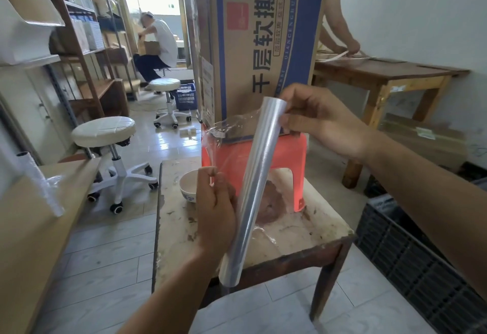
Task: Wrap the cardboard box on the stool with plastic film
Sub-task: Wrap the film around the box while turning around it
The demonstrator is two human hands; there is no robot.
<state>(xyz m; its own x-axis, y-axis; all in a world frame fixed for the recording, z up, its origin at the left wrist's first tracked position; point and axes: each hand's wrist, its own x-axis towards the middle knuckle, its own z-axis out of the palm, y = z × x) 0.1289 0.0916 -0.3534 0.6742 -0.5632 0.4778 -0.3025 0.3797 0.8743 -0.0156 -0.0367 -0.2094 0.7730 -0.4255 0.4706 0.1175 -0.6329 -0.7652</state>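
Centre of frame, upper half: cardboard box, tall and printed, standing on end on a red plastic stool. The stool sits on a worn wooden table.

- Box front face: bare card as far as I can see, no film round it.
- Lower centre: roll of plastic film, tilted, its top end just in front of the box's lower edge.
- Right grip: pinching the roll's top end.
- Left grip: curled round the roll's lower half.
- Loose film end: drawn out leftward and crumpled, by the box's lower left corner. I cannot tell whether it touches the box.
- Left of stool: white bowl on the table.

Progress, my judgement: opening stage. Anchoring the film and every turn round the box remain.
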